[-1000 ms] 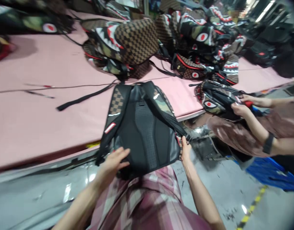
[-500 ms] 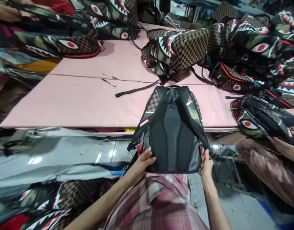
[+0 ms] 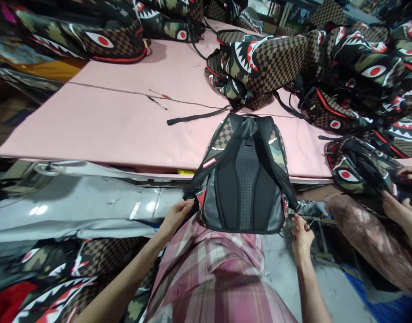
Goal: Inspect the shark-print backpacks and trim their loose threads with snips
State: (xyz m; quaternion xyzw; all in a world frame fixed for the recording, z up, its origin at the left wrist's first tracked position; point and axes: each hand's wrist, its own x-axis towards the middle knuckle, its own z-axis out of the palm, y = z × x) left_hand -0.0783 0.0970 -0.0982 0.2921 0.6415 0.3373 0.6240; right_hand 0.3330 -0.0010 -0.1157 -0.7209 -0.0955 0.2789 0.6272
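A black-backed backpack (image 3: pixel 248 188) with checkered and camouflage sides leans against the table edge and my lap, its padded back and shoulder straps facing me. At its lower left side, my left hand (image 3: pixel 179 216) is closed, fingertips pinching what looks like the black webbing of the left strap (image 3: pixel 196 186). My right hand (image 3: pixel 302 233) is off the bag, just beyond its lower right corner and below the end of the right strap (image 3: pixel 293 202). Its fingers are curled around a small dark tool (image 3: pixel 307 226) with a thin tip, partly hidden by the fingers.
Shark-face backpacks (image 3: pixel 273 63) are piled on the pink table (image 3: pixel 125 125); two pens (image 3: pixel 157 102) and a cord lie there. On the right, another person's hand (image 3: pixel 399 211) touches a bag (image 3: pixel 352 172). More bags (image 3: pixel 67 273) sit low on the left.
My left hand has left the backpack's lower front and moved outward to its left strap. My right hand has let go of the lower right corner and shifted slightly right and down.
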